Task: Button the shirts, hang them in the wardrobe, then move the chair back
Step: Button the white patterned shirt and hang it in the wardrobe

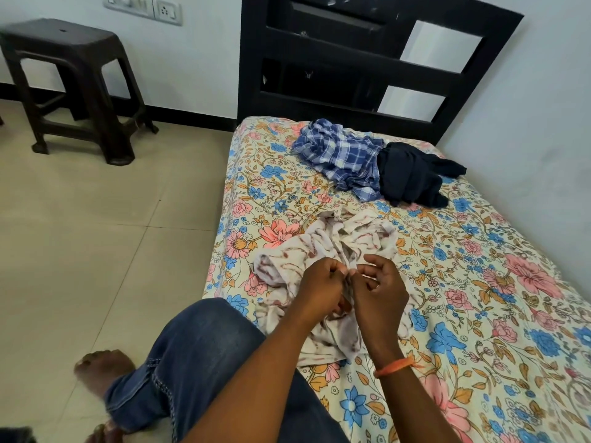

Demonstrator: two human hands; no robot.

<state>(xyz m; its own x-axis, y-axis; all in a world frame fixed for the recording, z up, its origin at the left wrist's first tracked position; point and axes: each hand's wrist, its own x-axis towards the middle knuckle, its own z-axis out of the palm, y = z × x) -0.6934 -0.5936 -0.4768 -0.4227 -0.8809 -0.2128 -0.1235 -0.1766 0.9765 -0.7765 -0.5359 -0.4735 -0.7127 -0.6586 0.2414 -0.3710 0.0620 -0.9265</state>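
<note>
A white shirt with a brown print lies crumpled on the floral bedsheet in front of me. My left hand pinches one front edge of it between thumb and fingers. My right hand pinches the opposite edge, fingertips almost meeting the left hand's over the placket. Any button between the fingertips is hidden. Farther back on the bed lie a blue checked shirt and a dark navy shirt, both bunched up and touching each other.
A dark brown plastic stool stands on the tiled floor at the far left by the wall. A black headboard closes the bed's far end. My jeans-clad leg crosses the bed's near corner.
</note>
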